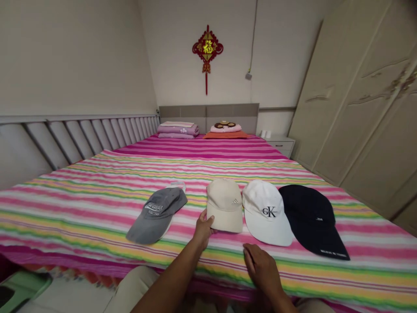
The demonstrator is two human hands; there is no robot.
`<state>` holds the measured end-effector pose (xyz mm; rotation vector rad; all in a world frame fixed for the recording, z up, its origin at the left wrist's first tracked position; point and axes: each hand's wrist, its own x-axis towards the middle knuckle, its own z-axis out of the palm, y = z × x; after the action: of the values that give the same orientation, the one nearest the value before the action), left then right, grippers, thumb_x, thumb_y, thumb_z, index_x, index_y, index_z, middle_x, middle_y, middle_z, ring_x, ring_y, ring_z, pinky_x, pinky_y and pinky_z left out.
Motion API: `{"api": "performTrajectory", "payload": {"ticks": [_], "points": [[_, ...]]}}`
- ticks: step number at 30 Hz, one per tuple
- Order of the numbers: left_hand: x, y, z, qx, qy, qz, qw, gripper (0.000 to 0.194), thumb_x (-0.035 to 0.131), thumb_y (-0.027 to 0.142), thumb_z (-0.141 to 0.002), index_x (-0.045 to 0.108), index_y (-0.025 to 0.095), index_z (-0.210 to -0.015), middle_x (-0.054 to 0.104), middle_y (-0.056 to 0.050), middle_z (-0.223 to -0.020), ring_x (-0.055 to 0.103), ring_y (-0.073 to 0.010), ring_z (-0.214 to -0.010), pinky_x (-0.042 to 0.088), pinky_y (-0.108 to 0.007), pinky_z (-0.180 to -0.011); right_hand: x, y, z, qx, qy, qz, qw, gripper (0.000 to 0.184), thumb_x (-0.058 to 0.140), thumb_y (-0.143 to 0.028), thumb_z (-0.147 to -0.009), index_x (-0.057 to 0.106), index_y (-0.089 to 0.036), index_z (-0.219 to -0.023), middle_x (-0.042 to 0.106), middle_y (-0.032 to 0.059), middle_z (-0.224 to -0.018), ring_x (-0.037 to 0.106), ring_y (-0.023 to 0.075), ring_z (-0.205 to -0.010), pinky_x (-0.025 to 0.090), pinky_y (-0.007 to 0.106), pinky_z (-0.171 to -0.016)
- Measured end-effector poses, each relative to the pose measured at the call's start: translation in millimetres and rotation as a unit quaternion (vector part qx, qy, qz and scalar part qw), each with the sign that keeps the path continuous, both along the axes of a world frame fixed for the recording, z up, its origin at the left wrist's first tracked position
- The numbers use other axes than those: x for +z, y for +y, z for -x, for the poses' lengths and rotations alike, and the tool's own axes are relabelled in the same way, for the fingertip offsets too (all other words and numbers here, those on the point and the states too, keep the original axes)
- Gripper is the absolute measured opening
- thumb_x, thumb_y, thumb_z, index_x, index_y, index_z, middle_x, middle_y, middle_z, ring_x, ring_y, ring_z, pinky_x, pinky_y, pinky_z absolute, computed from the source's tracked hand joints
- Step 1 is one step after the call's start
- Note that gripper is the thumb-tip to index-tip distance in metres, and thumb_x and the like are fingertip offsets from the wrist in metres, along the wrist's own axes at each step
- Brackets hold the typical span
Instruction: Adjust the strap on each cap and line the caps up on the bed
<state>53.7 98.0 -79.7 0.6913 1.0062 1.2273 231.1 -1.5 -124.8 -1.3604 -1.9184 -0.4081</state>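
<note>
The left hand pinches the near left of the beige cap, thumb on top, probably because a stiff brim takes a grip well. It lies on the bed between the grey cap and white cap (brims nearest the person, within easy reach). The right hand is half-curled, nothing visible in it.

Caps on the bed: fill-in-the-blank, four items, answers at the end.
1. The left hand grips the brim of the held cap, whose colour is ____.
2. The white cap lies between the held cap and the ____ cap.
3. In the picture, the gray cap lies to the ____ of the held cap.
4. In total, the striped bedspread bears ____ caps.

Missing words: beige; black; left; four.
</note>
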Motion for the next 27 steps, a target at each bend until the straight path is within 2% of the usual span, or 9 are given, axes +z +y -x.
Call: {"api": "performTrajectory", "payload": {"ticks": [8,13,19,22,25,27], "points": [[-0.8,-1,1,-0.03,0.035,-0.015,0.999,0.054,0.055,0.018,-0.074,0.034,0.015,-0.124,0.057,-0.003,-0.075,0.048,-0.0068,-0.044,0.041,-0.019,-0.036,-2.6,1,-1,0.003,-0.009,-0.024,1.0,0.019,0.042,-0.022,-0.084,0.058,-0.014,-0.088,0.067,0.0074,-0.075,0.062,0.0176,-0.065,0.045,0.028,-0.06],[0.5,-1,2,-0.052,0.091,-0.013,0.994,0.055,0.051,0.02,-0.077,0.03,0.014,-0.127,0.052,0.003,-0.057,0.044,-0.0064,-0.035,0.038,-0.02,-0.035,-1.9,2,-1,0.001,-0.018,-0.04,0.999,0.018,0.041,-0.02,-0.084,0.058,-0.014,-0.088,0.068,0.0069,-0.076,0.063,0.0179,-0.068,0.045,0.028,-0.063],[-1.5,-2,18,-0.046,0.208,-0.002,0.977,0.075,0.057,0.025,-0.072,0.018,0.009,-0.134,0.048,0.007,-0.042,0.045,-0.0122,-0.03,0.036,-0.023,-0.034,-1.8,1,0,-0.004,-0.017,-0.037,0.999,0.018,0.04,-0.018,-0.084,0.058,-0.015,-0.087,0.067,0.0062,-0.075,0.062,0.0171,-0.066,0.046,0.027,-0.06],[-0.6,-11,42,-0.01,0.255,-0.024,0.967,0.071,0.061,0.022,-0.067,0.031,0.008,-0.129,0.045,0.009,-0.036,0.044,-0.0125,-0.03,0.035,-0.023,-0.037,-0.6,0,1,-0.008,-0.014,-0.032,0.999,0.019,0.04,-0.018,-0.084,0.058,-0.015,-0.088,0.067,0.0062,-0.074,0.062,0.0171,-0.066,0.046,0.027,-0.06],[-3.2,-25,74,0.053,0.28,-0.067,0.956,0.048,0.068,0.017,-0.056,0.057,0.013,-0.103,0.054,0.003,-0.047,0.054,-0.0148,-0.046,0.039,-0.022,-0.045,0.4,0,2,-0.012,-0.014,-0.027,0.999,0.019,0.04,-0.019,-0.084,0.058,-0.016,-0.089,0.068,0.0065,-0.075,0.062,0.0175,-0.067,0.046,0.028,-0.061],[-8.0,-37,97,0.061,0.266,-0.06,0.96,0.034,0.067,0.016,-0.055,0.063,0.017,-0.088,0.053,0.004,-0.045,0.055,-0.0152,-0.046,0.038,-0.022,-0.043,0.1,0,1,-0.013,-0.014,-0.023,1.0,0.019,0.04,-0.019,-0.084,0.059,-0.017,-0.089,0.068,0.0066,-0.076,0.063,0.0176,-0.068,0.047,0.028,-0.062]]}}
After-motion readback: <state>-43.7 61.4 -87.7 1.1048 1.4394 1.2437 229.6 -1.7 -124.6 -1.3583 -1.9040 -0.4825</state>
